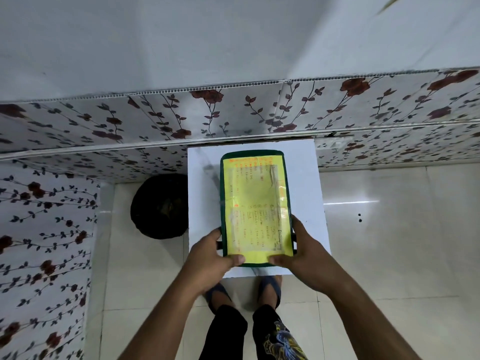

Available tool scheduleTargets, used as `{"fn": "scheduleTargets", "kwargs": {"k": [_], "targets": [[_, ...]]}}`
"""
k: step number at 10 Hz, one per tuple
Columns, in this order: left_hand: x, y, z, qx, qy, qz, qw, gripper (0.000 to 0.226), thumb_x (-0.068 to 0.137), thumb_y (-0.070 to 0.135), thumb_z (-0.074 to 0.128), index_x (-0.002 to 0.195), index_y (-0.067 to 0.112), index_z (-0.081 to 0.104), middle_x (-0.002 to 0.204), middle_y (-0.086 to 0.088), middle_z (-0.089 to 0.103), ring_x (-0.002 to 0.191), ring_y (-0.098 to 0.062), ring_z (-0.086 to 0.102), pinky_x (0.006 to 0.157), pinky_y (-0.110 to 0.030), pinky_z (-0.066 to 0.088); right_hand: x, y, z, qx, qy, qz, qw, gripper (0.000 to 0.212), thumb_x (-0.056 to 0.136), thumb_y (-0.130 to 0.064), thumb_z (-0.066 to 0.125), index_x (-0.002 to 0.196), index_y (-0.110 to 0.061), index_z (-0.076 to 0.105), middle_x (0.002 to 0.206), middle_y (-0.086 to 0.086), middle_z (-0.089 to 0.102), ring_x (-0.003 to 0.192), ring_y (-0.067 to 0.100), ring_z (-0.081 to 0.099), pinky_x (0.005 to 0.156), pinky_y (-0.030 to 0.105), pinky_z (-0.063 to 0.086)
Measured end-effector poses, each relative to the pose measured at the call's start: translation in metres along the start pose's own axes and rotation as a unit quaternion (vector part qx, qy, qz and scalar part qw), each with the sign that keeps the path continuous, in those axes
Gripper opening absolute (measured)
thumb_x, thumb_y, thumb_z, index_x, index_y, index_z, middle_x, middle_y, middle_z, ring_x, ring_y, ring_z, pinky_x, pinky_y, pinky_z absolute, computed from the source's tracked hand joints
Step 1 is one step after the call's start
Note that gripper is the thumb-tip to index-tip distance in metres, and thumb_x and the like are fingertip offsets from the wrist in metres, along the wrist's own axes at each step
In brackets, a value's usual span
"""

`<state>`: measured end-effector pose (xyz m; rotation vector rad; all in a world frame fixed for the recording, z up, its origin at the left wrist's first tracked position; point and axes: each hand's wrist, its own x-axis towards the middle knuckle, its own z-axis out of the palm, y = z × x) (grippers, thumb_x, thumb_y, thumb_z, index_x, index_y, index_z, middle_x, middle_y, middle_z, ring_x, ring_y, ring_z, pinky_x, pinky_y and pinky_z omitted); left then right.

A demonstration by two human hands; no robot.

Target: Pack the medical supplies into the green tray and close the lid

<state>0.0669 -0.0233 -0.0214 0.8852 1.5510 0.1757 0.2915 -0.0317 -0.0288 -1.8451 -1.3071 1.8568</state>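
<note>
Tray (pixel 253 265) sits mid-frame on the white bench (pixel 202 162), lid (pixel 255 206) down, yellow sheet on top. Your left hand (pixel 210 258) and right hand (pixel 298 252) grip the near corners, thumbs on the lid. Risk: the near edge sits right at the bench edge, so pull toward you and it tips off. Latching can't be told; lift now and the lid may pop. No supplies visible.
</note>
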Motion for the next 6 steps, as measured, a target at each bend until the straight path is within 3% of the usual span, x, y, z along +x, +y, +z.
{"fn": "scheduleTargets", "kwargs": {"k": [1,2,5,6], "targets": [[0.007,-0.001,0.007,0.012,0.043,0.001,0.999,0.045,0.073,0.012,0.081,0.104,0.037,0.06,0.107,0.007,0.07,0.1,-0.014,0.065,0.086,-0.039,0.057,0.003,0.003,0.003,-0.009,0.03,-0.006,1.0,0.088,0.078,-0.018,0.077,0.145,-0.04,0.026,0.121,-0.025,0.055,0.112,0.007,0.054,0.078,0.015,0.045],[0.012,-0.003,0.011,0.041,0.071,-0.006,0.997,0.04,0.072,0.011,0.08,0.1,0.031,0.062,0.1,0.008,0.07,0.089,-0.006,0.064,0.078,-0.032,0.058,0.007,0.005,0.006,-0.015,0.046,0.003,0.999,0.085,0.079,-0.012,0.076,0.147,-0.03,0.029,0.124,-0.014,0.054,0.113,0.013,0.053,0.084,0.023,0.045],[0.008,-0.008,0.009,0.005,0.026,0.0,1.0,0.05,0.073,0.017,0.083,0.119,0.022,0.063,0.116,-0.002,0.069,0.106,-0.021,0.064,0.09,-0.043,0.056,0.002,0.002,0.003,-0.034,0.022,0.008,0.999,0.081,0.082,-0.019,0.074,0.147,-0.027,0.025,0.132,-0.009,0.053,0.118,0.017,0.052,0.09,0.028,0.048],[-0.006,-0.002,0.003,0.039,0.034,-0.005,0.999,0.073,0.076,0.035,0.081,0.14,0.025,0.048,0.135,-0.003,0.059,0.121,-0.019,0.056,0.1,-0.039,0.047,-0.015,-0.007,-0.001,-0.071,0.034,0.019,0.997,0.081,0.084,-0.03,0.073,0.148,-0.025,0.023,0.141,0.0,0.052,0.112,0.016,0.055,0.079,0.017,0.045]]}}
